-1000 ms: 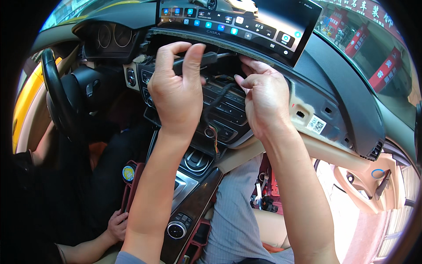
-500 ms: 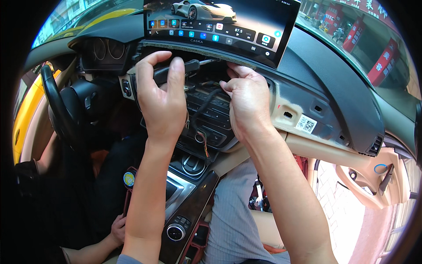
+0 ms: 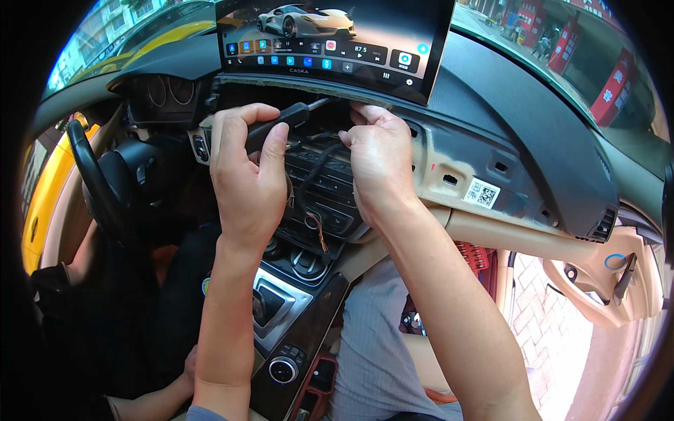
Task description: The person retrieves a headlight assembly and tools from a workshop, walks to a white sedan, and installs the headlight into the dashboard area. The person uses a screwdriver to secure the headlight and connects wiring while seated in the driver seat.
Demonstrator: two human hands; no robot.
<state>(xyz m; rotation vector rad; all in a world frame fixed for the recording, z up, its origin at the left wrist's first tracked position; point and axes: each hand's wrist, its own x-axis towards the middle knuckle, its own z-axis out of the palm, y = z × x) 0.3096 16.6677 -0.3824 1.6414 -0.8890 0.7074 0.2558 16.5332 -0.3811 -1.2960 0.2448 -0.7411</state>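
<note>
My left hand [image 3: 247, 175] grips the black handle of a screwdriver [image 3: 284, 118], whose metal shaft points right into the open slot under a large lit touchscreen [image 3: 330, 38] on a car dashboard. My right hand [image 3: 379, 158] reaches into the same slot, fingers curled at the screwdriver's tip; what they pinch is hidden. Below both hands sits the exposed button panel [image 3: 330, 196] of the centre stack, with a loose bundle of thin wires [image 3: 319, 235] hanging over it.
The steering wheel [image 3: 91, 182] is at the left, with another person in dark clothes seated there, a hand [image 3: 186, 368] low by the console. The centre console [image 3: 284, 337] with knobs runs down the middle. The stripped beige dashboard [image 3: 491, 203] stretches right toward an open door.
The view has shifted so the dashboard and both hands sit lower and closer. My left hand now shows the screwdriver handle angled into the slot; my right hand stays at the slot's edge.
</note>
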